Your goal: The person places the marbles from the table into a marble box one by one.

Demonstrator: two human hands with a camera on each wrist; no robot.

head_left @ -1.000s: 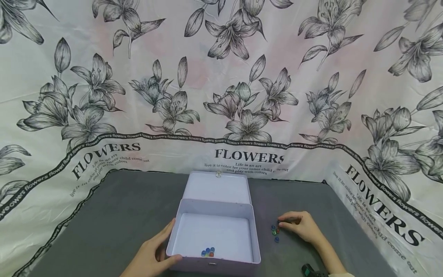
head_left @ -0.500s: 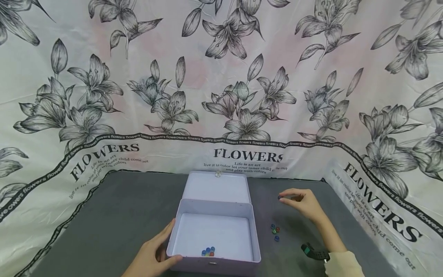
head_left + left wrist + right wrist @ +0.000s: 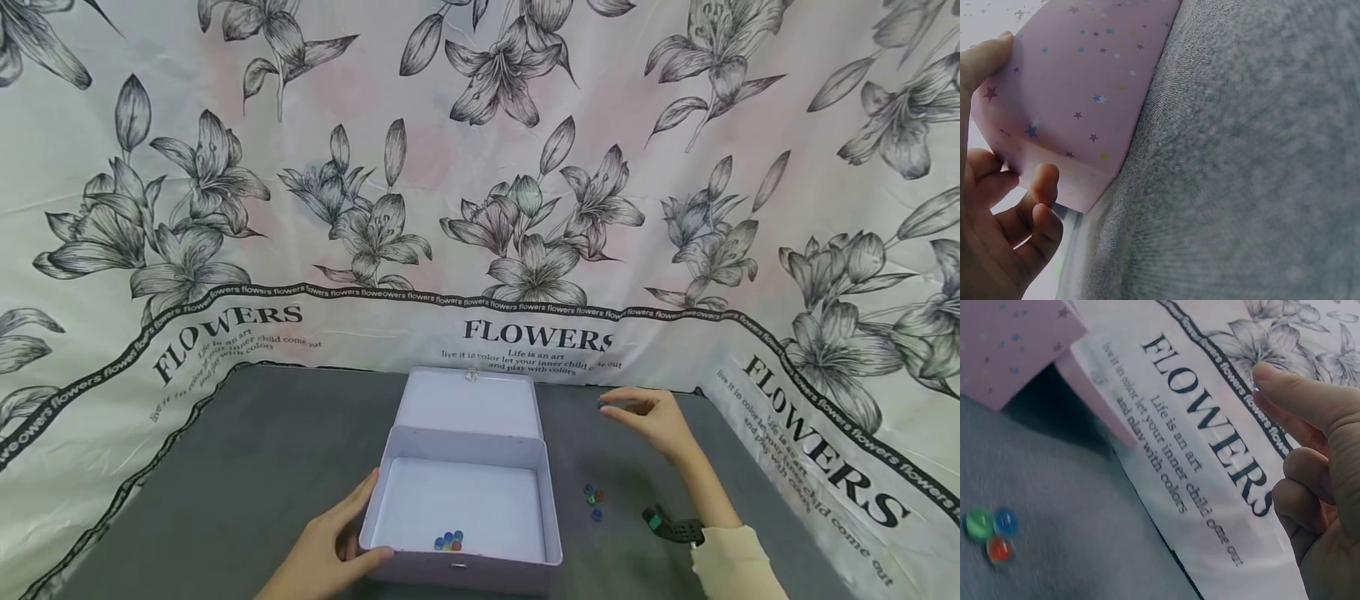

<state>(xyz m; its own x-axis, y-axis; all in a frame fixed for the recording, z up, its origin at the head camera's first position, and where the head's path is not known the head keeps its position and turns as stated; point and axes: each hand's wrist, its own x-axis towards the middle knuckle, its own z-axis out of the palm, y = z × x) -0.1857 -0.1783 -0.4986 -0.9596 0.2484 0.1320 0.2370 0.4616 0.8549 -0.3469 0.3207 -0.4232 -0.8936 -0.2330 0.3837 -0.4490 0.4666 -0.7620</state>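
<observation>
An open metal-looking box (image 3: 459, 573), white inside and pink with stars outside, stands on the grey cloth, its lid (image 3: 468, 407) folded back. My left hand (image 3: 326, 546) holds its near left corner; in the left wrist view the thumb (image 3: 991, 56) lies against the starred wall. Several marbles, among them a blue marble (image 3: 459, 536), lie inside by the front wall. To the right of the lid, my right hand (image 3: 656, 423) pinches a small blue marble (image 3: 601, 403) between thumb and fingertips, above the cloth. Only a sliver of it shows in the right wrist view.
Right of the box several marbles lie on the cloth: a green marble (image 3: 979, 525), a blue marble (image 3: 1005, 522) and an orange-red marble (image 3: 999, 549) touch, with another blue marble (image 3: 596, 515) nearer. A flower-printed curtain (image 3: 536, 333) encloses the back and sides.
My right hand has lifted the blue marble from the group on the cloth and moved it away from me, to beside the lid. My left hand stays on the box corner.
</observation>
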